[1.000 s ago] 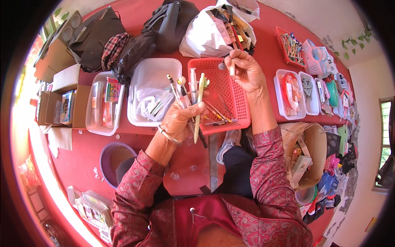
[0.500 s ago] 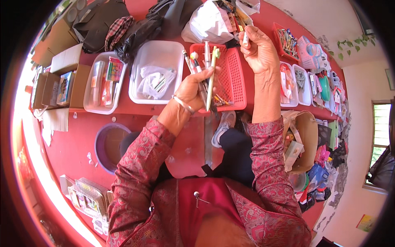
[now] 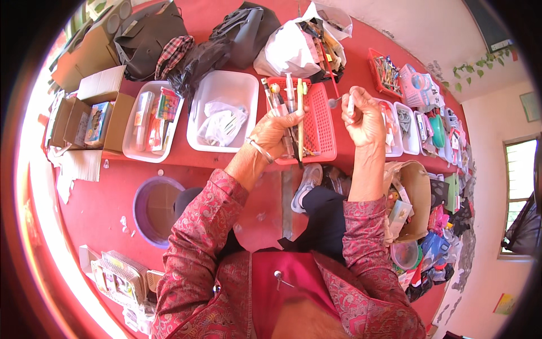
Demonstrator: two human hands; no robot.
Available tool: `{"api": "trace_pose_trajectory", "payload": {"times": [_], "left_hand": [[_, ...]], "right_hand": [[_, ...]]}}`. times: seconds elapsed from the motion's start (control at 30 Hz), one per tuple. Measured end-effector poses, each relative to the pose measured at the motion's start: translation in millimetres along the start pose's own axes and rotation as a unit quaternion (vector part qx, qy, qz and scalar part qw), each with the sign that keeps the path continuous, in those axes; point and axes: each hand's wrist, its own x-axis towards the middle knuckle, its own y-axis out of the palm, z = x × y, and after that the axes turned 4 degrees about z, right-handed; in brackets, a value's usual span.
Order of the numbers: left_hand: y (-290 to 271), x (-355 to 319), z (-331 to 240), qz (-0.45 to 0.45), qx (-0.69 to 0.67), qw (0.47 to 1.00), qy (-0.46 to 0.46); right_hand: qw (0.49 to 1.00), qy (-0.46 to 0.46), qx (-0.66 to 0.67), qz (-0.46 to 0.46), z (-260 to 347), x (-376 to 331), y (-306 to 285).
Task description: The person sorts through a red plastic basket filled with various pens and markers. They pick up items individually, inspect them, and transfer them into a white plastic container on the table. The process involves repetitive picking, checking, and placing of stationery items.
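A bundle of pens (image 3: 270, 93) is gripped in my left hand (image 3: 274, 131), over the red perforated basket (image 3: 320, 116). Among them stand a clear syringe-shaped piece (image 3: 291, 93) and a long pale green stick (image 3: 301, 118). Several pens and small items lie in the bottom of the basket, partly behind my left hand. To the right of the basket, my right hand (image 3: 364, 120) is raised with its fingers closed around a small white piece (image 3: 351, 105). Most of that piece is hidden by the fingers, so its kind does not show.
Left of the basket are a white tub (image 3: 195, 133) with a plastic bag inside, another tub (image 3: 129, 148) and an open cardboard box (image 3: 116, 127). A white bag (image 3: 288, 51) stands behind. At right are a red pen basket (image 3: 389, 90) and a carton (image 3: 420, 198); a purple basin (image 3: 138, 212) sits lower left.
My right hand has come down and nearer from beside the white bag, still holding the small white piece. My left hand keeps the pen bundle over the basket. The whole view has shifted slightly.
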Motion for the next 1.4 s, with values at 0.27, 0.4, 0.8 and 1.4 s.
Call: {"api": "trace_pose_trajectory", "payload": {"times": [0.27, 0.4, 0.8, 1.4], "left_hand": [[1, -3, 7, 0.029, 0.029, 0.999, -0.02], [9, -3, 10, 0.032, 0.073, 0.996, -0.044], [4, -1, 23, 0.029, 0.113, 0.99, -0.077], [-13, 4, 23, 0.035, 0.054, 0.989, -0.13]], "right_hand": [[1.0, -0.002, -0.002, 0.005, -10, -3, -6], [1.0, -0.014, -0.012, 0.017, -11, -2, -6], [0.992, -0.001, -0.126, -0.001, -3, -9, 9], [0.929, 0.15, -0.338, 0.024, -33, -15, 33]]}}
